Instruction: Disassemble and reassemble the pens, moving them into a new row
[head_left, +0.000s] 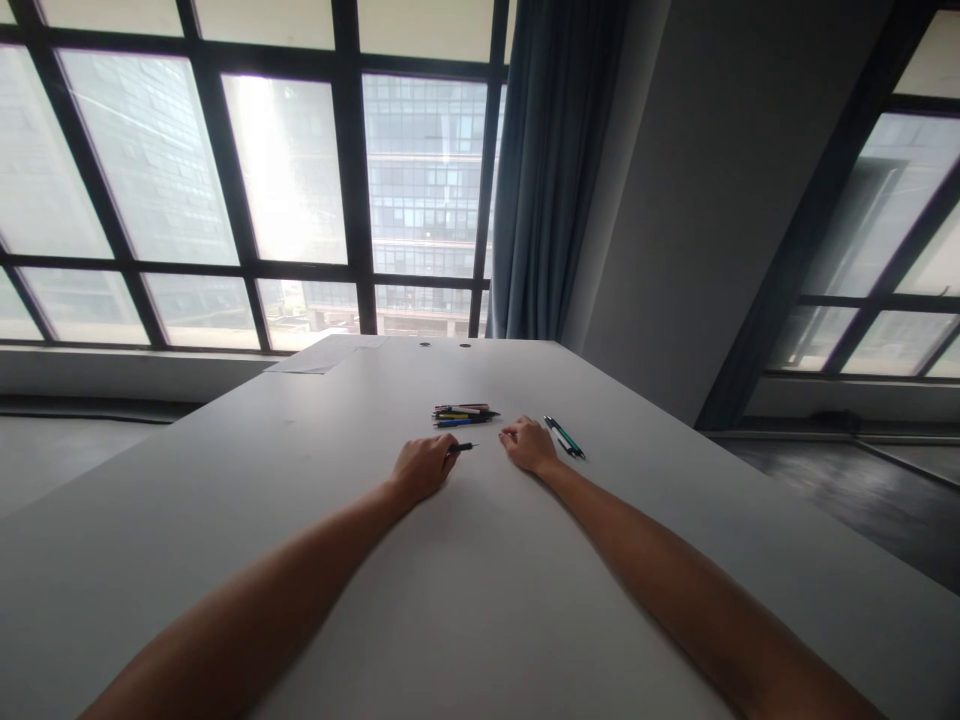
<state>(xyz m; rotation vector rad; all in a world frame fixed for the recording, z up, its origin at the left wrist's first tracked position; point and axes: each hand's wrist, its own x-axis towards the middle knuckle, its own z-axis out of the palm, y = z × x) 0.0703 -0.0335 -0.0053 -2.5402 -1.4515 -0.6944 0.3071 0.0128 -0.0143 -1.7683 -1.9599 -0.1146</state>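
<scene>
Big grid windows (285,170) and a blue curtain (551,170) behind, w/ a long white table (480,600) running out in front of me. My left hand (421,468) is curled shut around a dark pen (463,447), tip poking out toward the right, hand resting on the tabletop. Right hand (529,444) lies knuckles up, fingers loosely bent; can't tell if it holds anything. Just right of it, two pens (566,438) (green one + a darker one) lie side by side, apart from the rest. Small pile of pens (463,414) sits just beyond both hands, approx. centre. Judging by layout: two set aside, one in hand, most of the pile not yet moved, so early on. A paper sheet (326,355) lies at the far left edge.
</scene>
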